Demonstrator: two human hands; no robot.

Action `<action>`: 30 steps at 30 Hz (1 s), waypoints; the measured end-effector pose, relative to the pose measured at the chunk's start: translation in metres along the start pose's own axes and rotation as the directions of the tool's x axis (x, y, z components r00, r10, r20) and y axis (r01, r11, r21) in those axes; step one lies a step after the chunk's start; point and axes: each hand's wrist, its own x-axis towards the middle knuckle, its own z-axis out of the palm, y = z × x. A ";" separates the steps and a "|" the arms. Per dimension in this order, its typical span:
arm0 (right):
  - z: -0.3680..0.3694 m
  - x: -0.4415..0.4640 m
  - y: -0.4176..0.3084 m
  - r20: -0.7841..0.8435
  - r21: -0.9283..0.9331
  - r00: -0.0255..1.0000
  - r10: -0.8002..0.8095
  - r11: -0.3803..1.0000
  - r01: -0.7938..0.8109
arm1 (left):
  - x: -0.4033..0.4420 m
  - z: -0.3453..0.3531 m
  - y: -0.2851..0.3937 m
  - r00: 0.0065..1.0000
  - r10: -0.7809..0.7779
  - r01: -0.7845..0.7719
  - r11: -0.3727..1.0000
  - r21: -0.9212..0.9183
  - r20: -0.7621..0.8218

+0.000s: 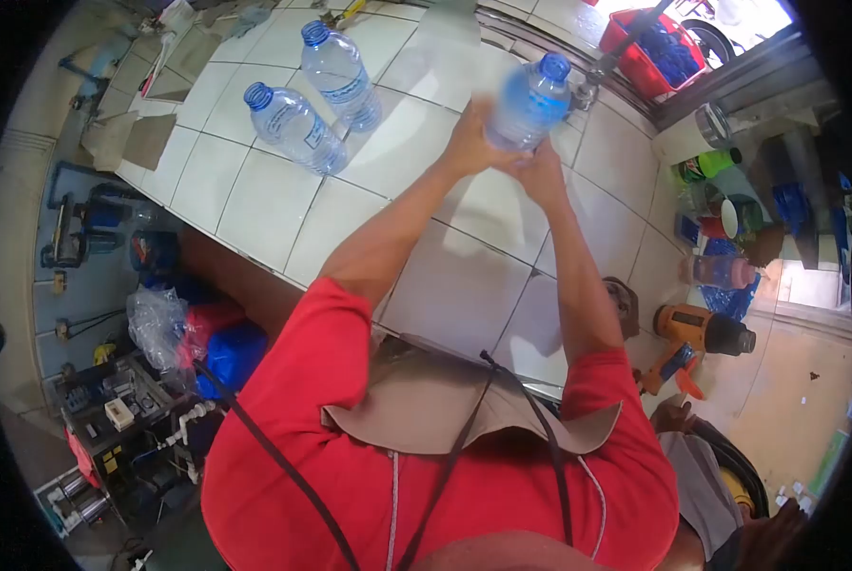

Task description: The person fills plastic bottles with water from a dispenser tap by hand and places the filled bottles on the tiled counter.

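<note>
A clear plastic bottle (537, 103) with a blue top is held tilted above the white tiled counter (459, 290). My left hand (470, 141) grips it from the left, its fingertips blurred. Below it, my right hand (538, 167) is closed around the base, with some fingers hidden behind the bottle. Two more clear bottles with blue necks stand on the counter to the left: a nearer bottle (297, 130) and a farther bottle (342, 78). Both appear upright and apart from my hands.
Beyond the counter is a red basket (652, 52) with blue items. On the right are a green bottle (709, 166), a pink-tinted bottle (721, 272) and an orange heat gun (704, 329). Cardboard pieces (147, 143) lie at the counter's left edge; machinery (121, 419) stands lower left.
</note>
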 end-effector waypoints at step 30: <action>-0.042 0.086 0.130 -0.523 -0.196 0.824 -0.219 0.972 0.134 | -0.075 -0.142 0.122 0.782 0.010 0.098 0.985 0.139 -0.624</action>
